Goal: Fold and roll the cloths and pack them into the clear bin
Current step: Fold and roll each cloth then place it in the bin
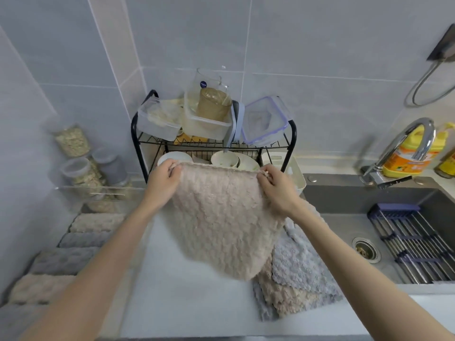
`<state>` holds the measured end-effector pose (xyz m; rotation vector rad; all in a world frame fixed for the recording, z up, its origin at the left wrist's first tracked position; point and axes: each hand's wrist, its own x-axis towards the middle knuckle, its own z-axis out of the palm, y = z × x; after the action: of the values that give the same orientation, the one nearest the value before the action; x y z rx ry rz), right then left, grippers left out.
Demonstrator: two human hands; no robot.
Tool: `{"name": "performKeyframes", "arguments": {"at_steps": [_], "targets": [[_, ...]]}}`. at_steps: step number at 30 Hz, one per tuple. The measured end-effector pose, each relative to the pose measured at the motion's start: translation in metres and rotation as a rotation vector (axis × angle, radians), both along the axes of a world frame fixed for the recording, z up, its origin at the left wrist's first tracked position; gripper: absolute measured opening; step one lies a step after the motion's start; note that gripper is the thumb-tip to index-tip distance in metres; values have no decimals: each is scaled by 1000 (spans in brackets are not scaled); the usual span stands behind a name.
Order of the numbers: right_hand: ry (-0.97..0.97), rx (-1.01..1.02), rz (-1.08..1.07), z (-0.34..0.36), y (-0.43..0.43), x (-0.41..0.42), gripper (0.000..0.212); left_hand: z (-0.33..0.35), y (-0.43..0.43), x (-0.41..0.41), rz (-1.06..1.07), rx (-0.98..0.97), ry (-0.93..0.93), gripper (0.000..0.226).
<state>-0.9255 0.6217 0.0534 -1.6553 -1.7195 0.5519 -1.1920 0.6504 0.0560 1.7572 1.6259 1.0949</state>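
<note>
A fluffy beige cloth (221,222) hangs in the air above the counter, spread out flat. My left hand (163,178) pinches its upper left corner and my right hand (277,185) pinches its upper right corner. Under its lower right part lies a pile of loose cloths (298,286), grey and beige, on the counter. The clear bin (73,190) stands at the left edge of the counter, its walls nearly invisible. Inside it lie several rolled cloths (64,260) in a row, beige and grey.
A black dish rack (291,134) with plastic containers and bowls stands behind the cloth. Jars of grain (73,141) sit at the far left by the wall. At the right is a dark sink (344,200) with a faucet (403,143), yellow bottles and a roll-up drying rack (418,247).
</note>
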Motion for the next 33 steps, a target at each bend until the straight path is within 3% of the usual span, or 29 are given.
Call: {"name": "performKeyframes", "arguments": {"at_steps": [8,16,27,33], "targets": [[-46,33,98,20,34,-42,15,19,9,-46,159,47,48,21],[49,-16,158,16,20,-44,13,11,-20,-54,85,90,20,17],[-105,-486,224,-81,-37,-28,17,-96,-93,-42,16,-307,97,14],[-158,-693,293,-124,-64,-27,22,-139,-125,-50,-35,-568,200,27]]}}
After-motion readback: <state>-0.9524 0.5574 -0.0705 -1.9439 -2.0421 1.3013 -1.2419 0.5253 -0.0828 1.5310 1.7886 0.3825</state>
